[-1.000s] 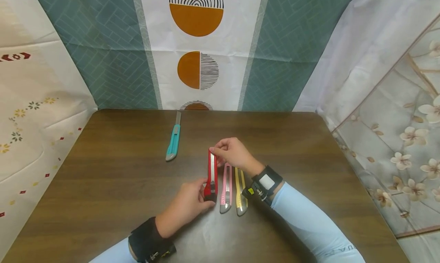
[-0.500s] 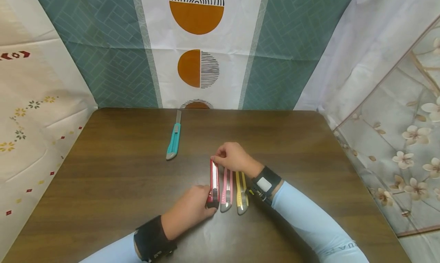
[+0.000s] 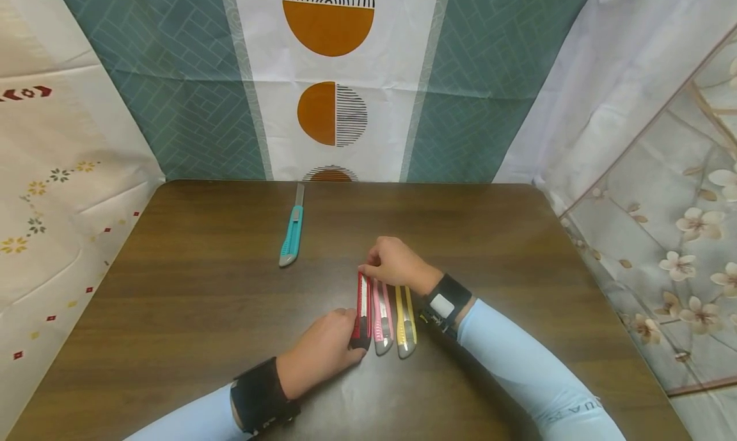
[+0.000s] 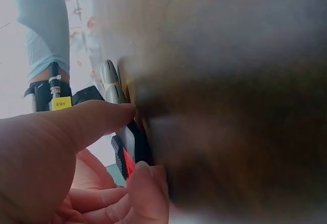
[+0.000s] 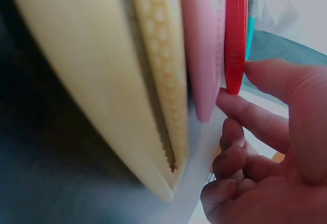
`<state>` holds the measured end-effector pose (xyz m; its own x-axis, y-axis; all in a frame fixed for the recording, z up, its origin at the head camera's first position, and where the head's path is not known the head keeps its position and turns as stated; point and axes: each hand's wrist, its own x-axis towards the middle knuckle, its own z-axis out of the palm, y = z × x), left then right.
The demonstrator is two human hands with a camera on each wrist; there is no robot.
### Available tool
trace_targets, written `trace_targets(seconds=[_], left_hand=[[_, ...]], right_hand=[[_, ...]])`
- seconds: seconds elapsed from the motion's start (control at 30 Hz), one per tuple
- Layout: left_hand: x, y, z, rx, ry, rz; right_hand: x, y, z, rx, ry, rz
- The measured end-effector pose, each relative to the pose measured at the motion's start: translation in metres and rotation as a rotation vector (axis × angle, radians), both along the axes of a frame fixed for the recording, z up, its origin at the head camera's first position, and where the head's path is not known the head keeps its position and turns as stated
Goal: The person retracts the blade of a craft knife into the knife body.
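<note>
A red utility knife (image 3: 362, 313) with a dark lower end lies in front of me, held at both ends. My left hand (image 3: 322, 346) grips its near end between thumb and fingers. At its far tip, my right hand (image 3: 396, 263) pinches it between thumb and index finger, as the right wrist view shows on the red tip (image 5: 235, 40). Directly right of it lies a pink utility knife (image 3: 382, 322), its far end partly under my right hand. A yellow utility knife (image 3: 405, 326) lies beyond the pink one, roughly parallel, with a small gap.
Farther back and left on the brown table (image 3: 190, 268) lies a teal utility knife (image 3: 292, 233), its blade extended toward the back edge. A patterned cloth (image 3: 336, 70) hangs behind the table. Light flowered fabric hangs at both sides.
Both hands have lowered the red utility knife and moved it slightly right and nearer to me, until it sits beside the pink one. The teal knife has stayed in place.
</note>
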<state>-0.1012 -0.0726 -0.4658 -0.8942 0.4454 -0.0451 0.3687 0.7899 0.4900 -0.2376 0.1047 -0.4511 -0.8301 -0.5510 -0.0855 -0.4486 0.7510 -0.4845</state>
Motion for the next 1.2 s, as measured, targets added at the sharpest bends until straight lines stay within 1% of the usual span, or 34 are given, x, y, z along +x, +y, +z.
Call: trace_targets(seconds=[0.27,0.33,0.53,0.7,0.77,0.9,1.0,1.07,1.13,1.2], left_hand=[[-0.001,0.001,-0.001,0.007,0.027,-0.012],[-0.001,0.001,-0.001,0.007,0.021,-0.008],[-0.003,0.003,0.001,-0.001,-0.039,0.009],[-0.005,0.004,0.003,0.0,-0.093,0.023],[-0.005,0.003,0.004,0.018,-0.121,0.027],[-0.009,-0.002,0.003,0.086,-0.186,0.035],[-0.016,-0.01,0.0,0.132,-0.217,0.042],[-0.023,-0.017,-0.001,0.151,-0.219,0.043],[-0.032,-0.026,-0.004,0.157,-0.205,0.059],[-0.042,-0.038,-0.004,0.17,-0.174,0.084]], right_hand=[[0.0,-0.002,-0.002,0.016,0.001,-0.014],[0.0,-0.002,-0.002,0.019,0.009,-0.014],[0.0,-0.002,-0.003,0.022,0.016,-0.022],[0.0,-0.001,-0.004,-0.004,0.003,-0.042],[0.0,-0.001,-0.005,-0.014,-0.002,-0.054],[-0.002,0.001,-0.006,-0.028,-0.014,-0.081],[-0.005,0.004,-0.006,-0.077,-0.017,-0.11],[-0.007,0.006,-0.005,-0.147,-0.027,-0.136],[-0.009,0.007,-0.005,-0.242,-0.052,-0.16],[-0.01,0.009,-0.003,-0.341,-0.093,-0.188]])
